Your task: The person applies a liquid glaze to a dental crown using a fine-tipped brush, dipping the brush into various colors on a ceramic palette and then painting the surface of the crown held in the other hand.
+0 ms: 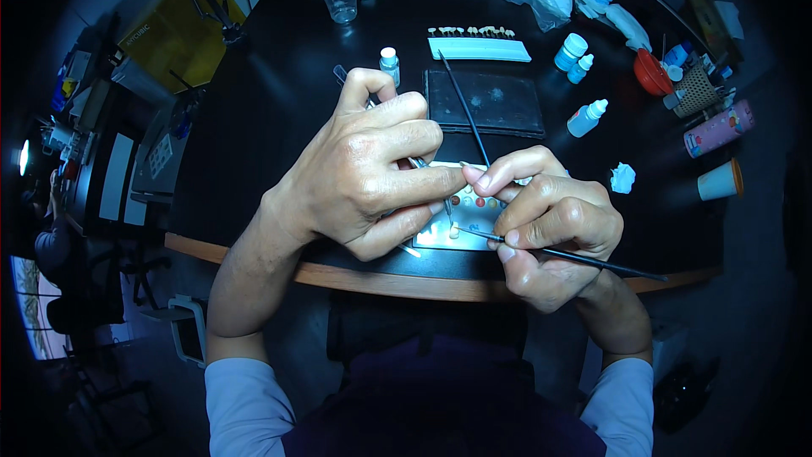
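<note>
My left hand (pixel 364 165) is closed around slim metal forceps (pixel 417 162), whose handles stick out above the knuckles. Their tip points down to a small whitish tooth-shaped piece (pixel 454 232); whether they grip it is too small to tell. Between thumb and fingers, my right hand (pixel 558 228) pinches a thin black brush (pixel 584 259). Its fine tip meets or nearly meets the piece. The index fingers of both hands touch or nearly touch. Beneath them lies a white palette (pixel 431 235) with several coloured dots, partly hidden by the hands.
Beyond my hands, a second brush (pixel 461 97) leans across a dark flat case (pixel 516 110). Several tooth-shaped pieces stand on a white holder (pixel 478 49). Small bottles (pixel 584 118) and crumpled tissue (pixel 622 178) are at right; a glass vial (pixel 389 63) and clear cup (pixel 340 0) are farther left.
</note>
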Available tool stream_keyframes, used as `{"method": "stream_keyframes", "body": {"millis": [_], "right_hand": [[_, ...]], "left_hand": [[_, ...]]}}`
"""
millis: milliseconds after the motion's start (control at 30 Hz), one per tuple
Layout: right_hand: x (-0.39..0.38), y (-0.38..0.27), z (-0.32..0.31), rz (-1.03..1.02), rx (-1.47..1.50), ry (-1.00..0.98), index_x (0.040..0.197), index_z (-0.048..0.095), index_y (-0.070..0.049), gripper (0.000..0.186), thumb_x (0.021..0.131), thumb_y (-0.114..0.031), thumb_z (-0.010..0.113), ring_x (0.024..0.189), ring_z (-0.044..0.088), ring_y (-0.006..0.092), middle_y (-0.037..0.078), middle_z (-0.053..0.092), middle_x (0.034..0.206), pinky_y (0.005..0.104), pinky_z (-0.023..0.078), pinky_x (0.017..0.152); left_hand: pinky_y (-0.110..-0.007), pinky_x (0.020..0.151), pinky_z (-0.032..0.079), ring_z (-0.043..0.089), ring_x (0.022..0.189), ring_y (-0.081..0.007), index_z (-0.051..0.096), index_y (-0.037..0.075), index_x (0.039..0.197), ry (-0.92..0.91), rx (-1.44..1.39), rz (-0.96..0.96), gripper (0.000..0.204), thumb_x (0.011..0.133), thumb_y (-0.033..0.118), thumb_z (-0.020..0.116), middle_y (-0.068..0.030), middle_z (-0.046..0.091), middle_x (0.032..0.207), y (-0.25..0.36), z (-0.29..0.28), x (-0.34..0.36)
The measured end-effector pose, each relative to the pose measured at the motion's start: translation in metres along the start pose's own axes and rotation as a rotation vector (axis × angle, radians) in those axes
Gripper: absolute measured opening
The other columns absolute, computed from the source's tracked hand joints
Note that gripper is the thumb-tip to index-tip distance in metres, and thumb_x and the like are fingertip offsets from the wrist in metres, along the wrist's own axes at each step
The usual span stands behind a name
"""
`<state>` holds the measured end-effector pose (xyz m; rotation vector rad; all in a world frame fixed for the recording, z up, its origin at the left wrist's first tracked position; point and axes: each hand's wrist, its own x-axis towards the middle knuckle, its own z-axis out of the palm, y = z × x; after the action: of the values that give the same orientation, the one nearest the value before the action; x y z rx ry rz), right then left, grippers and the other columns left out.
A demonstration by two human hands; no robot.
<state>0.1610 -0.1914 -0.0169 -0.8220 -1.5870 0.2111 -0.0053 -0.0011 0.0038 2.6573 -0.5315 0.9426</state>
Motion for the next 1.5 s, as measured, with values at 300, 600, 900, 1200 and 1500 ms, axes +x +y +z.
{"method": "stream_keyframes", "body": {"millis": [300,600,900,1200,1500], "right_hand": [[0.0019,-0.0014,0.0012,-0.005,0.016,0.005,0.074,0.060,-0.004,0.018,0.064,0.009,0.068,0.092,0.076,0.0355,0.009,0.069,0.071,0.0475,0.065,0.088],[-0.0002,-0.0015,-0.0009,-0.001,0.021,-0.004,0.074,0.060,-0.003,0.018,0.063,0.007,0.070,0.095,0.076,0.0367,0.009,0.070,0.072,0.0515,0.065,0.091],[-0.0002,-0.0009,-0.0012,-0.002,0.021,-0.021,0.073,0.060,-0.004,0.017,0.063,0.007,0.070,0.095,0.076,0.0359,0.009,0.070,0.073,0.0505,0.065,0.091],[0.0006,-0.0011,-0.0011,-0.011,0.004,-0.021,0.074,0.060,-0.004,0.018,0.064,0.008,0.069,0.094,0.076,0.0356,0.009,0.070,0.073,0.0495,0.065,0.090],[0.0008,-0.0005,-0.0007,-0.012,0.014,-0.006,0.075,0.061,-0.003,0.017,0.064,0.008,0.068,0.093,0.076,0.0357,0.009,0.069,0.073,0.0477,0.065,0.088]], "left_hand": [[-0.042,0.089,0.032,0.052,0.074,-0.0154,0.082,0.016,0.092,-0.015,-0.016,-0.007,0.021,0.073,0.021,0.076,0.0026,0.054,0.076,0.0002,-0.0013,-0.0007],[-0.043,0.088,0.032,0.052,0.074,-0.0156,0.083,0.015,0.094,-0.011,-0.007,0.001,0.022,0.073,0.022,0.076,0.0025,0.054,0.075,-0.0004,0.0008,-0.0002],[-0.043,0.089,0.032,0.052,0.074,-0.0157,0.084,0.016,0.096,-0.017,-0.016,-0.010,0.024,0.073,0.021,0.076,0.0027,0.054,0.075,-0.0005,-0.0005,-0.0009],[-0.042,0.089,0.032,0.052,0.074,-0.0157,0.083,0.016,0.095,-0.010,-0.020,-0.002,0.023,0.074,0.022,0.076,0.0024,0.055,0.076,-0.0009,-0.0001,-0.0008],[-0.042,0.089,0.032,0.052,0.075,-0.0158,0.084,0.016,0.096,-0.030,-0.017,-0.011,0.024,0.074,0.022,0.076,0.0024,0.055,0.077,-0.0001,-0.0017,-0.0018]]}}
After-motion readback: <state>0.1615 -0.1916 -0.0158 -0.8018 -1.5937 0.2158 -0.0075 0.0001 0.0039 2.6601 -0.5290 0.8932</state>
